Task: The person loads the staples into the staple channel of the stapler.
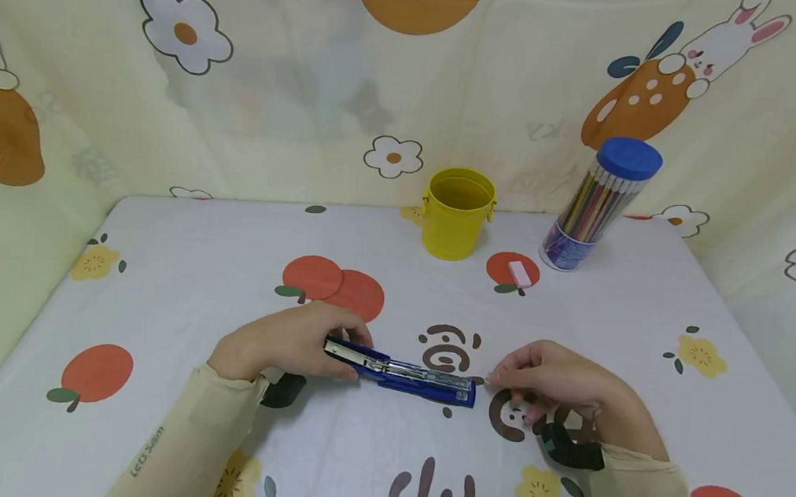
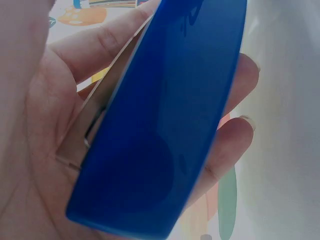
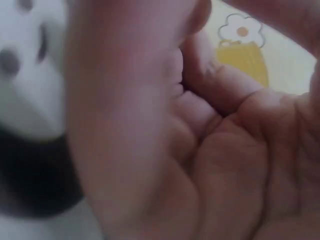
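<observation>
A blue stapler (image 1: pixel 397 372) lies across the middle in the head view, swung open so its silver metal channel shows along the top. My left hand (image 1: pixel 305 339) grips its left end, thumb on the near side and fingers behind. In the left wrist view the smooth blue casing (image 2: pixel 155 120) fills the palm, fingertips curling round the far edge. Just off the stapler's right end, my right hand (image 1: pixel 557 377) has thumb and index fingertips together on a tiny pale piece (image 1: pixel 487 380), too small to identify. The right wrist view shows mostly curled fingers (image 3: pixel 130 120), which hide the fingertips.
Toward the back stand a yellow bucket (image 1: pixel 453 222) and, to its right, a clear tube of pencils (image 1: pixel 597 207) with a blue lid. A pinkish-white eraser (image 1: pixel 520 274) lies in front of them. The printed white tablecloth (image 1: pixel 189 285) meets a patterned curtain behind.
</observation>
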Demonstrator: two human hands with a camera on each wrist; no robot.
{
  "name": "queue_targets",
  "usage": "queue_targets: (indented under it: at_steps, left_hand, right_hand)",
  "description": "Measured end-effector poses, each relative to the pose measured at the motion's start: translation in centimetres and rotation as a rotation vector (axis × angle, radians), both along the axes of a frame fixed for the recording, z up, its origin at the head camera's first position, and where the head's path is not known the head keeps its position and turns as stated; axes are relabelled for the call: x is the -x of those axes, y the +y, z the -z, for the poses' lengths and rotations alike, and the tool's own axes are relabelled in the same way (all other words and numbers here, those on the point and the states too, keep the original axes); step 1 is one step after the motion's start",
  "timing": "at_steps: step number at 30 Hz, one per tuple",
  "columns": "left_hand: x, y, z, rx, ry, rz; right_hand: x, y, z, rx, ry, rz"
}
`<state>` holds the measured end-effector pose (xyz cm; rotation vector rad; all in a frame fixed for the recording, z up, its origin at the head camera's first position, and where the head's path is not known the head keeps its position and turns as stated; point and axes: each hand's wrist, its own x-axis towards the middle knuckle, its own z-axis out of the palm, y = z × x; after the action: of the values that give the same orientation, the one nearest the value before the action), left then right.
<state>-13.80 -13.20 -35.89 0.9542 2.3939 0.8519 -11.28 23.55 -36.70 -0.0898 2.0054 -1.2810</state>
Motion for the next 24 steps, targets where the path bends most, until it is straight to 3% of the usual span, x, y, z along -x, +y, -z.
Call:
queue_targets:
  at_steps: [3,9,17,24]
  left_hand:
    - [0.0,0.0,0.0,-0.002,0.001,0.001]
    - [0.0,-0.1,0.1,-0.016,0.0,0.009]
    - [0.0,-0.1,0.2,-0.012,0.003,0.01]
    - [0.1,-0.1,0.2,-0.004,0.006,0.006]
  right_hand:
    - [-0.1,0.0,0.3,-0.089,0.013,0.029]
    - [-0.4,-1.1,0.1,-0.341,0.108,0.18]
    - [-0.2,-1.2,0.4,-0.363,0.199,0.226]
    - [0.1,-1.0,0.7,-0.486,0.343,0.244]
